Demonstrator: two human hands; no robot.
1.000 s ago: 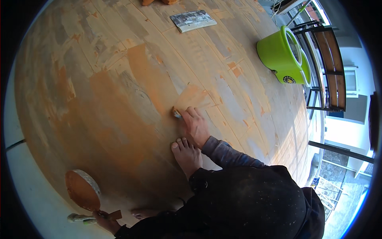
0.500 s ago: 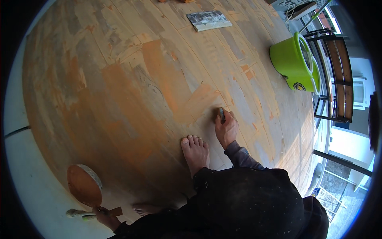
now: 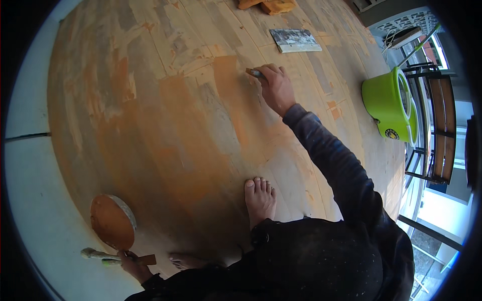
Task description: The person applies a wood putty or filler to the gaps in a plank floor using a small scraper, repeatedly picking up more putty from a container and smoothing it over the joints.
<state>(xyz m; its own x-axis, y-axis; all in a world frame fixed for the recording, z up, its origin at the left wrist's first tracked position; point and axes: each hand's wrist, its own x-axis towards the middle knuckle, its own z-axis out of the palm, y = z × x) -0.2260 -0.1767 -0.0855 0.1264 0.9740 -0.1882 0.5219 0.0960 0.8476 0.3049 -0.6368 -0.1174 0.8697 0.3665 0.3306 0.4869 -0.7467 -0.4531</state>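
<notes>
My right hand [image 3: 277,89] is closed on a small dark scraper [image 3: 255,73], reaching forward over the boarded wooden surface [image 3: 191,130]. The tool's brown-smeared edge is at the surface beside an orange-brown patch. At lower left, my left hand [image 3: 134,267] grips the near edge of a round bowl [image 3: 113,222] of orange-brown paste. Light-coloured tool handles [image 3: 98,255] stick out left of that hand, and a flat brown piece [image 3: 146,260] juts out to its right. How the fingers divide these things is hidden. My bare foot [image 3: 261,199] stands on the boards.
Ahead lies a smeared rectangular plate [image 3: 295,40], with orange-brown cloth-like lumps [image 3: 277,6] beyond it. A green mop bucket [image 3: 386,103] stands at right, before a brown slatted bench [image 3: 442,130]. A white surface [image 3: 30,165] borders the boards on the left.
My right hand has moved forward and slightly left with the scraper, its arm now stretched out. The view has shifted a little; my left hand still grips the bowl.
</notes>
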